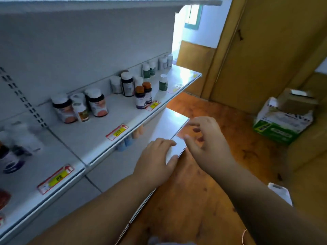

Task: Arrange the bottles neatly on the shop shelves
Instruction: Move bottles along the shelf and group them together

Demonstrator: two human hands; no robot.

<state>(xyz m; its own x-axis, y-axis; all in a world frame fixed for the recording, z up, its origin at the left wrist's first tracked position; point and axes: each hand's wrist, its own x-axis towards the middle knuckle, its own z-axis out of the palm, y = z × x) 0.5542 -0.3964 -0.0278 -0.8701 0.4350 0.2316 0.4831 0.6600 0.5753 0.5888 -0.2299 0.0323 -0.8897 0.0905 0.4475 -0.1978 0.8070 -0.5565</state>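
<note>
Bottles stand scattered on the white middle shelf [99, 137]: two dark jars with white caps [97, 104], a small bottle [81, 112] between them, two orange-capped bottles [142, 97], green-labelled bottles [163, 83] and white ones [165, 61] at the far end. Blurred bottles [12, 156] stand at the left. A few more bottles [130, 138] show dimly under that shelf. My left hand [156, 157] rests on the front edge of the lower shelf [174, 124], fingers bent, with nothing visible in it. Just right of it, my right hand [205, 140] hovers with loosely spread fingers, holding nothing.
Yellow and red price tags [117, 132] line the shelf fronts. A top shelf [106, 2] hangs overhead. On the wooden floor [203, 191] to the right sits an open green and white cardboard box [281, 124], beside a yellow door [265, 50].
</note>
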